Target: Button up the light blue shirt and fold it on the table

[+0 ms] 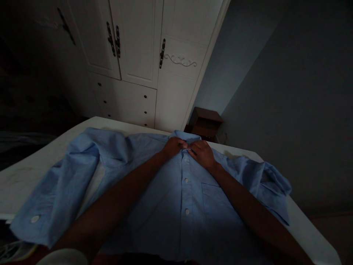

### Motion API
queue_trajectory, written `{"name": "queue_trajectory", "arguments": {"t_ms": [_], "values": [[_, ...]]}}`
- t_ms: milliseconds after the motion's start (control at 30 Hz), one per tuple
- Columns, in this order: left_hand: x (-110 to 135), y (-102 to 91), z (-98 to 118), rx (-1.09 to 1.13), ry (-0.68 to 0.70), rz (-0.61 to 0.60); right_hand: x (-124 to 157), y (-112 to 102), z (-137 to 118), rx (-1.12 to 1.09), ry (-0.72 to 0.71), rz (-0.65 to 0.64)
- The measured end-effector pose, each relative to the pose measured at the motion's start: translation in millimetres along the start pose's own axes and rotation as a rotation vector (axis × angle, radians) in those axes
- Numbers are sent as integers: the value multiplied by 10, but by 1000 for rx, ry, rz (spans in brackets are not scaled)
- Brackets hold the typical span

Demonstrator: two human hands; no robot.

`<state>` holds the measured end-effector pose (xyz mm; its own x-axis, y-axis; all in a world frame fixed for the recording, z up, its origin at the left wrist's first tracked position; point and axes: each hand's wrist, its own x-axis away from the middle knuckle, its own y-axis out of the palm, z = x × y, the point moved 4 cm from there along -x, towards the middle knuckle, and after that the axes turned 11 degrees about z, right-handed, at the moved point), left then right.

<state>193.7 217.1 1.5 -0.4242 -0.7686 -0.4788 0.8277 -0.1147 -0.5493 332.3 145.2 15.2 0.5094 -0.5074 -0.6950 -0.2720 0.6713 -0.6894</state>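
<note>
A light blue button-up shirt (162,198) lies front side up, its collar (179,134) at the far edge of the table and its sleeves spread to both sides. Just below the collar, my left hand (175,145) is closed, pinching the top of the shirt's front placket. Close beside it, my right hand (202,152) also has its fingers pressed together on the same placket. The fingertips of both hands nearly meet and hide whatever button is there. Several white buttons (186,180) run down the front under the hands. A chest pocket (213,197) is partly behind my right forearm.
The shirt rests on a white table (19,184). A white wardrobe (138,44) with dark handles and drawers stands behind it. A brown wooden cabinet (206,117) is past the far edge, near the grey wall (298,92) on the right. The room is dim.
</note>
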Motion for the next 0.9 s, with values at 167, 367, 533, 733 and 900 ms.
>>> {"name": "queue_trajectory", "arguments": {"t_ms": [167, 367, 533, 733, 900], "values": [[-10, 2, -3, 7, 19, -2, -3, -23, -15, 58, 2, 22], [-9, 35, -15, -60, 61, 7, -22, -34, -22, 91, 16, 44], [1, 42, -45, -12, 74, -16, -31, -40, -25, 100, 12, 41], [32, 43, -81, -33, 62, -20, -34, -25, -26, 88, -5, 14], [30, 59, -64, -105, 52, -3, -34, -2, -16, 34, 8, -22]]}}
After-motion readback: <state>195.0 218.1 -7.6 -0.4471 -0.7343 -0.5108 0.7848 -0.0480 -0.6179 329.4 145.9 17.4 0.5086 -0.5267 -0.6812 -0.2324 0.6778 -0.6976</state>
